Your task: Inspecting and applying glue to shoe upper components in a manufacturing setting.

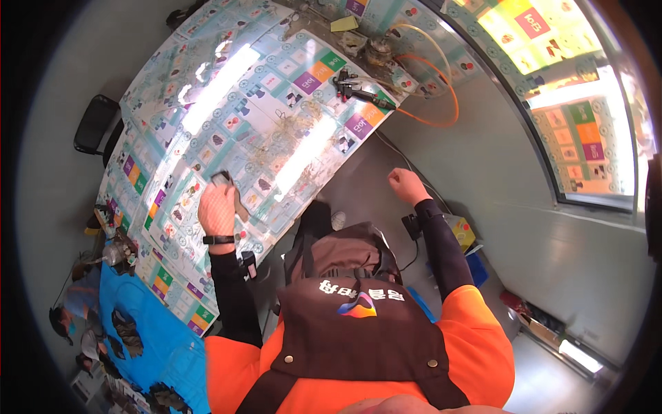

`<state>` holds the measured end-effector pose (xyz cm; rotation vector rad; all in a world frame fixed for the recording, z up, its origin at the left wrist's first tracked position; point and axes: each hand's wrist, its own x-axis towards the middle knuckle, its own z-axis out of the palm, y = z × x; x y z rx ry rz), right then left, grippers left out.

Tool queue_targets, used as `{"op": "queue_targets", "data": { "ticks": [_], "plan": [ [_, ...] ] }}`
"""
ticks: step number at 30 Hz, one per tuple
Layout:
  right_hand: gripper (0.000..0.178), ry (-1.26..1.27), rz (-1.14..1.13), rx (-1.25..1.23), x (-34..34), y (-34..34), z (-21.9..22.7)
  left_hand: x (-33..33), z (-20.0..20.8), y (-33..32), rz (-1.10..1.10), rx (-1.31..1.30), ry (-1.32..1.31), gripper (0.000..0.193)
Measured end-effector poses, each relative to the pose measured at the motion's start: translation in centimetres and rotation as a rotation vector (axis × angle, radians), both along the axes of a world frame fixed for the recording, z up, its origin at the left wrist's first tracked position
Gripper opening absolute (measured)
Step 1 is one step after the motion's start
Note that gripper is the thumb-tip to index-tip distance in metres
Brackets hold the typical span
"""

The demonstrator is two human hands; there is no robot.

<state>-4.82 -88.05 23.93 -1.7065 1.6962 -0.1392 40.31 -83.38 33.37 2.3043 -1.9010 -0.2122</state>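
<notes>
My left hand (218,207) wears a light mesh glove and a black wristband and presses a small grey-brown rag (226,182) against the glossy patterned tabletop (207,110). My right hand (407,185) hangs in the air to the right of the table's edge, fingers curled into a fist with nothing in it. Both arms are in black sleeves under an orange top and a dark brown apron (358,324).
A black spray tool (352,87) with an orange hose (441,103) lies at the table's far end among small parts. A black chair (95,124) stands left. A blue sheet (155,338) with dark pieces lies lower left. A window (572,90) is at right.
</notes>
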Motion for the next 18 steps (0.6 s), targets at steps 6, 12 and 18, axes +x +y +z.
{"op": "queue_targets", "data": {
  "ticks": [6, 12, 18],
  "plan": [
    [0.015, -0.148, 0.093, -0.175, 1.1, -10.0, -2.2, -11.5, -7.8, -13.0, -0.120, -0.134, 0.335, 0.015],
    [0.034, -0.029, 0.177, -0.386, 3.4, -19.5, -5.0, -20.5, -21.8, -18.3, 0.067, -0.239, 1.088, 0.022],
    [0.054, 0.097, 0.382, -0.486, 6.6, -25.3, -7.3, -20.0, -23.0, -19.0, 0.291, 0.213, 1.021, 0.030]
  ]
}}
